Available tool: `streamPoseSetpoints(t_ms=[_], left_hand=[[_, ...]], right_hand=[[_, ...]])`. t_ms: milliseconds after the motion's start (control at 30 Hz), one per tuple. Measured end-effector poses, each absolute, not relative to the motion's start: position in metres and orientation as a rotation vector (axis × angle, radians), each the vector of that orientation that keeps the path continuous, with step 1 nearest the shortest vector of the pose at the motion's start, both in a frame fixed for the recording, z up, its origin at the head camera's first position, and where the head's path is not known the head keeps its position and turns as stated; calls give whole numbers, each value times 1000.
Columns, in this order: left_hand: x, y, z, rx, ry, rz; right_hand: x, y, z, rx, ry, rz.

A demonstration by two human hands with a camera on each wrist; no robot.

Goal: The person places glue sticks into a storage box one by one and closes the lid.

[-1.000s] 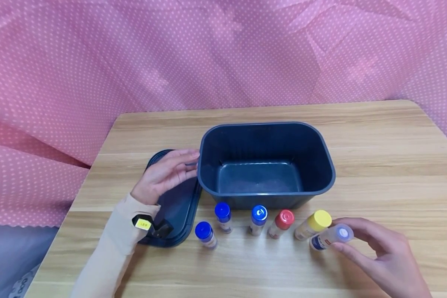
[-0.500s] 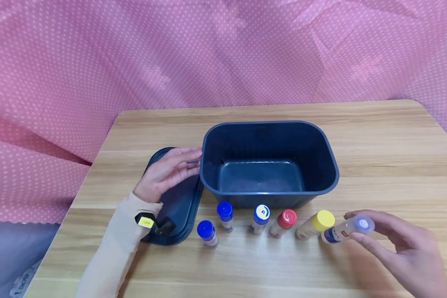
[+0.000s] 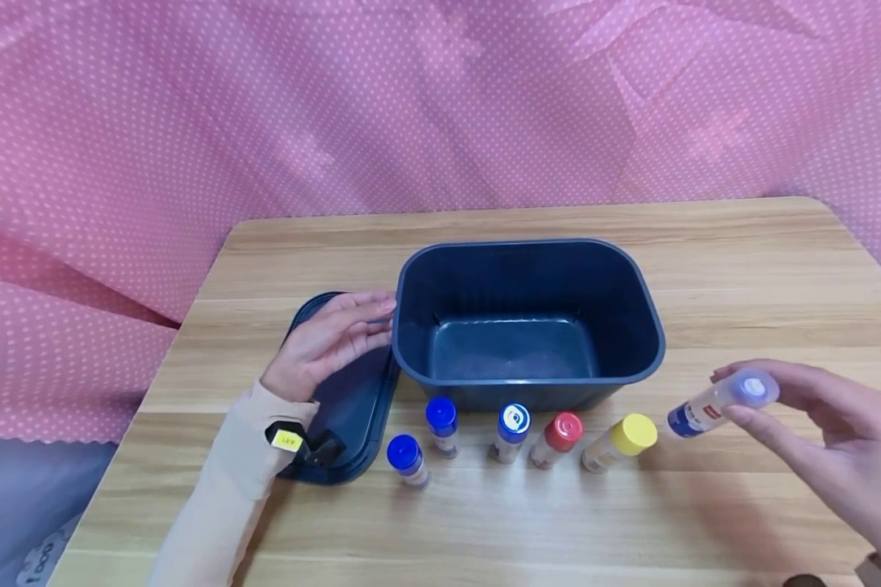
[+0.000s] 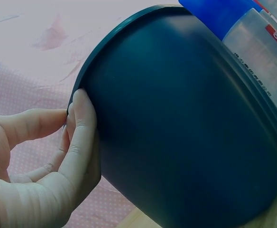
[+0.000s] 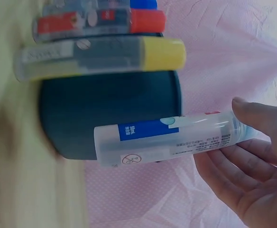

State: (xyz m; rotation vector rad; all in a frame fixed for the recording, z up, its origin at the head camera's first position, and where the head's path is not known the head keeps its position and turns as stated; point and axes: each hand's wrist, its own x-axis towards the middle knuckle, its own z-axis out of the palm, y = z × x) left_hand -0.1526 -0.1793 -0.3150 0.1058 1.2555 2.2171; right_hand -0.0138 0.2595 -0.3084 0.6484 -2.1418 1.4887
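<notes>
My right hand (image 3: pixel 830 432) pinches a translucent glue bottle (image 3: pixel 701 409) by its pale, see-through cap. The bottle tilts, blue-labelled base toward the box, and its shadow falls apart from it on the table. In the right wrist view the bottle (image 5: pixel 162 137) lies lengthwise between thumb and fingers. At the left end of a dark blue open box (image 3: pixel 529 391), my left hand (image 3: pixel 334 342) has its fingertips on the outer wall just under the rim. The left wrist view shows those fingers against the box wall (image 4: pixel 186 128). Nothing lies inside the box.
In front of the box stand bottles with a yellow cap (image 3: pixel 634 434), a red cap (image 3: pixel 564 432) and several blue caps (image 3: pixel 514 422). The box's lid (image 3: pixel 356 399) lies flat under my left forearm. Pink dotted cloth (image 3: pixel 440 106) hangs behind the wooden table (image 3: pixel 763 269).
My right hand has carried the clear-capped glue bottle up and to the right, away from the yellow-capped one. The left hand has stayed at the box.
</notes>
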Motion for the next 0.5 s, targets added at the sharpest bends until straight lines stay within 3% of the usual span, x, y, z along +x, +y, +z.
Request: streamPoseSetpoints(t_ms=[267, 500], left_hand=[[-154, -179, -316, 127, 1247, 2220], [-153, -177, -315, 160, 1260, 2210]], right_hand=[[-38, 272, -293, 530, -2278, 1218], [-57, 274, -279, 514, -2210, 1296]])
